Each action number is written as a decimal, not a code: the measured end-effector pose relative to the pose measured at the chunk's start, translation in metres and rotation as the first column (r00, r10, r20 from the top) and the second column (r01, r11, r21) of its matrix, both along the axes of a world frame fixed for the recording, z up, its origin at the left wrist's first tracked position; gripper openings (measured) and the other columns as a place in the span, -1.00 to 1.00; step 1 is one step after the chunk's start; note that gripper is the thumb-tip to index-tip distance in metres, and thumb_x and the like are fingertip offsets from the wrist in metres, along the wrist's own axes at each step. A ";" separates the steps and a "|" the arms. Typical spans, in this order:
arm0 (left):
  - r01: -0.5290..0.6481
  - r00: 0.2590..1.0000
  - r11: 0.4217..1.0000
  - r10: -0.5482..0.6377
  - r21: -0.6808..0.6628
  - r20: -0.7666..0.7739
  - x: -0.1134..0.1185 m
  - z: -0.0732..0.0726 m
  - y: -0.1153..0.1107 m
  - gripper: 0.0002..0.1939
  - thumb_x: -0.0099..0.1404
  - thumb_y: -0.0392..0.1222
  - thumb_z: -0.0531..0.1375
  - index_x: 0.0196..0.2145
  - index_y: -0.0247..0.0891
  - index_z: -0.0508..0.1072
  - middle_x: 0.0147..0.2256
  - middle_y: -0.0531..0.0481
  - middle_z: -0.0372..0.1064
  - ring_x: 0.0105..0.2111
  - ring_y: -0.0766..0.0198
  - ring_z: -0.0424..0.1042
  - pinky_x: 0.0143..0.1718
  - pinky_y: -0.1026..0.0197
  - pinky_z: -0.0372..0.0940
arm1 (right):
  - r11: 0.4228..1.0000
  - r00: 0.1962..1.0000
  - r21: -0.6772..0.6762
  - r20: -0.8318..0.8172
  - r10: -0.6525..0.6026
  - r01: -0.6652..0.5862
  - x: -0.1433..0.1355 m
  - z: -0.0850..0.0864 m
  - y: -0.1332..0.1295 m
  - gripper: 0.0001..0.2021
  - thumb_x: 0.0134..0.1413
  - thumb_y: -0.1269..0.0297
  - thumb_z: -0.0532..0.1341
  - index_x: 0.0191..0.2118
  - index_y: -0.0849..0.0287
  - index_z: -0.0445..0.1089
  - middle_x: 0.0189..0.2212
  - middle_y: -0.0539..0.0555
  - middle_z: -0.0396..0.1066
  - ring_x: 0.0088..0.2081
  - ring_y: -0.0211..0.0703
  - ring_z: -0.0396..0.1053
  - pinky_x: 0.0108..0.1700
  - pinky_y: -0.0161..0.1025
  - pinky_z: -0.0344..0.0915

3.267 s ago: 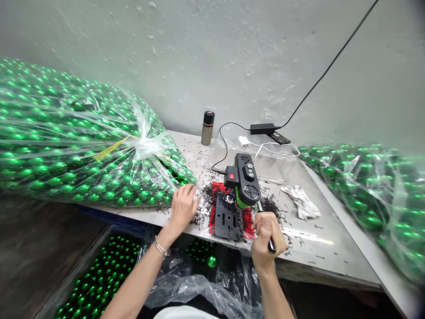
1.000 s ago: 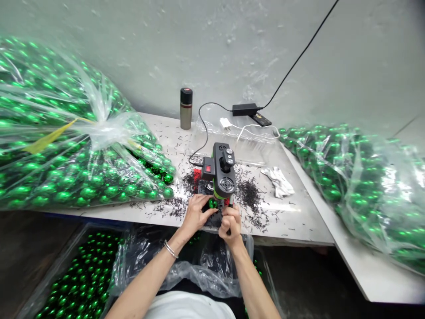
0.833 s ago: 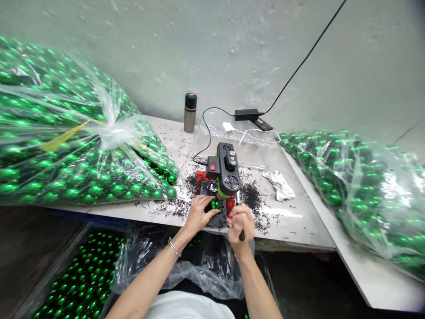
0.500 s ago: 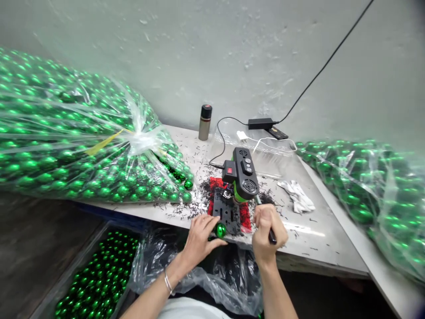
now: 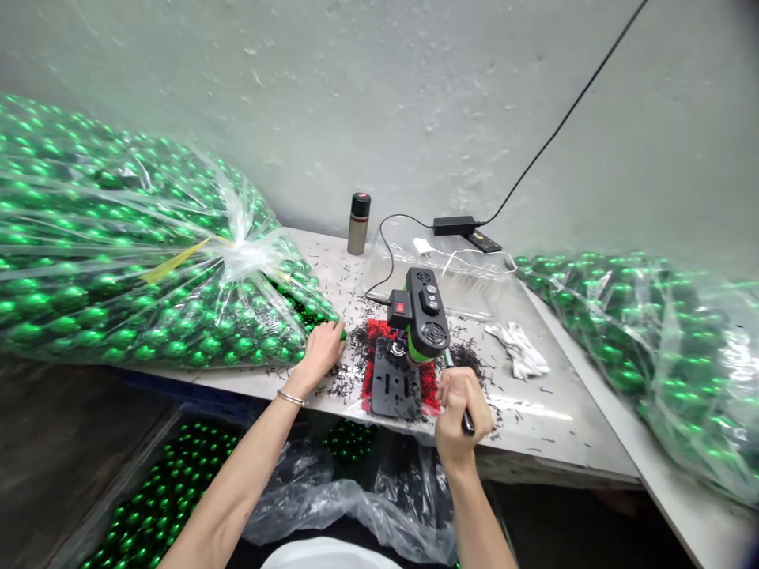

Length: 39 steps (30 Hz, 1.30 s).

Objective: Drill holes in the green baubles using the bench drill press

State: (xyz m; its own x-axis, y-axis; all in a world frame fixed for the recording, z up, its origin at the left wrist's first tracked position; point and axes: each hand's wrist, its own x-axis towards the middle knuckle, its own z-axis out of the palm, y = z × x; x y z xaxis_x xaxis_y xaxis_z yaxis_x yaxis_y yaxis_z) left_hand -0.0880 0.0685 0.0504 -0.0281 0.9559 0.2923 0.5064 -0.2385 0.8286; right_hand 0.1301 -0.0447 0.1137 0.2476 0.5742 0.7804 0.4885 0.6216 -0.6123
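Here the left hand (image 5: 322, 352) is at the edge of the clear bag (image 5: 243, 259), a green ball (image 5: 343, 335) right by its fingertips, gripped or merely touched, I can't tell. That ball looks light, hard and slippery, best pinched around its sides, while the right hand's (image 5: 461, 411) fingers wrap firmly around a stiff-looking lever (image 5: 468, 424).

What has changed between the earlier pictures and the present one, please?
Since the last earlier picture, the left hand moved forward and left, from the black plate to a green ball beside the big bag. The ball at the plate's near edge is gone. The right hand still holds the black handle; the bottle stayed.
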 end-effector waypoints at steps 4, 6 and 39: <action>-0.004 0.992 0.998 0.011 -0.056 0.124 -0.007 0.012 -0.017 -0.68 0.05 -0.25 0.37 -0.19 -0.19 0.53 -0.33 -0.06 0.43 -0.16 0.03 0.40 0.01 0.09 0.25 | 1.000 1.000 -0.004 0.003 0.000 0.000 0.000 -0.003 0.000 -0.68 0.29 0.43 0.03 -0.53 0.13 0.15 -0.54 -0.03 0.21 -0.47 -0.27 0.22 -0.43 -0.25 0.12; 0.019 0.937 0.988 0.036 -0.153 0.346 -0.007 0.019 -0.029 -0.61 0.09 -0.13 0.38 -0.10 -0.20 0.52 -0.26 -0.06 0.49 -0.19 0.08 0.44 -0.04 0.10 0.29 | 1.000 1.000 0.001 -0.006 0.003 -0.003 0.000 -0.003 0.000 -0.68 0.29 0.43 0.03 -0.54 0.13 0.14 -0.54 -0.04 0.21 -0.47 -0.27 0.22 -0.43 -0.25 0.13; 0.203 0.973 0.954 -0.170 0.223 -0.156 0.087 -0.048 -0.076 -0.67 0.35 -0.11 0.23 0.03 -0.26 0.44 -0.09 -0.19 0.54 -0.07 0.02 0.50 0.10 -0.13 0.29 | 0.998 0.999 -0.060 0.049 -0.009 0.012 0.001 0.019 -0.003 -0.71 0.28 0.43 0.03 -0.50 0.13 0.20 -0.53 -0.03 0.25 -0.46 -0.26 0.25 -0.40 -0.24 0.16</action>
